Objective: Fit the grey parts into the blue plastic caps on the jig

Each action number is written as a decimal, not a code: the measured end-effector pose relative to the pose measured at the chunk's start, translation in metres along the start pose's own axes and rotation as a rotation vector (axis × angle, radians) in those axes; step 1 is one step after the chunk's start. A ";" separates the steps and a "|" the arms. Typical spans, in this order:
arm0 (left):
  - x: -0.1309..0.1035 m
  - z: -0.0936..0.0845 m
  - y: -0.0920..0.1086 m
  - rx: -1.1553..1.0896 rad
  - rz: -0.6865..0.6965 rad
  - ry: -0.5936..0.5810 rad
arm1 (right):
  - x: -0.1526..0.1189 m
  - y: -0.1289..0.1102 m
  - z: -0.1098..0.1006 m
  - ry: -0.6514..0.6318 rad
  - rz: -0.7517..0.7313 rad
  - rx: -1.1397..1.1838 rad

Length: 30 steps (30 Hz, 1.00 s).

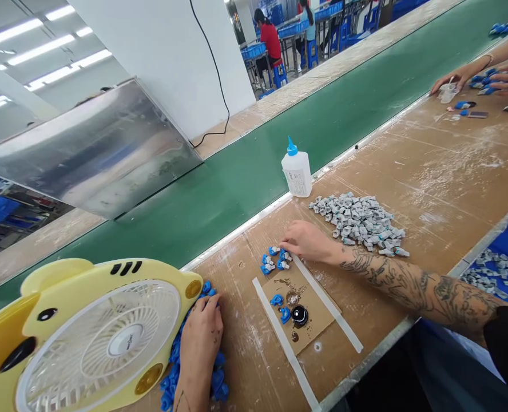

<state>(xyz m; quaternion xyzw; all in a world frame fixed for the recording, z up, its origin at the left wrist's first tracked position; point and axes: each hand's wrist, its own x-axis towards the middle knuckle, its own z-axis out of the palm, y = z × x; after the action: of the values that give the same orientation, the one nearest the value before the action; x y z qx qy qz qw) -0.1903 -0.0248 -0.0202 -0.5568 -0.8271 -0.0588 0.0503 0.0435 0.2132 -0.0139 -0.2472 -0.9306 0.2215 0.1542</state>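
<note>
My left hand rests on a heap of small blue parts beside the yellow fan; its fingers curl down and their tips are hidden. My right hand has its fingertips pinched at a small cluster of blue-and-grey pieces; what lies between them is too small to make out. Just below, a cardboard square carries two loose blue parts, a round black dish and dark drops. To the right of my right hand lies a pile of grey parts.
A yellow animal-shaped fan stands at the left. A white bottle with a blue tip stands by the green belt. White tape strips flank the cardboard. Another person's hands work at the far right.
</note>
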 end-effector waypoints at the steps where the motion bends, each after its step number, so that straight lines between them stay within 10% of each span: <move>1: -0.001 -0.002 0.001 -0.065 -0.022 0.030 | -0.004 0.007 -0.008 0.004 0.007 -0.007; 6: -0.016 -0.015 0.027 -0.551 -0.234 0.226 | -0.034 0.045 -0.055 -0.115 -0.075 -0.257; 10: -0.030 -0.015 0.068 -1.022 -0.435 0.191 | -0.048 0.061 -0.070 -0.331 -0.178 -0.491; 15: -0.044 -0.011 0.113 -1.481 -0.627 0.076 | -0.051 0.061 -0.061 -0.282 -0.205 -0.424; 22: -0.053 -0.010 0.139 -1.614 -0.725 0.107 | -0.076 0.033 -0.039 -0.234 -0.106 0.083; 30: -0.061 -0.010 0.140 -1.369 -0.697 0.039 | -0.100 0.014 -0.026 -0.353 -0.156 0.142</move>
<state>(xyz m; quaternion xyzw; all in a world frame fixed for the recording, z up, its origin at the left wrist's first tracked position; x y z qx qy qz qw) -0.0375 -0.0296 -0.0131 -0.1697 -0.7328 -0.5800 -0.3127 0.1426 0.1804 -0.0162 -0.1200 -0.9416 0.3137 0.0223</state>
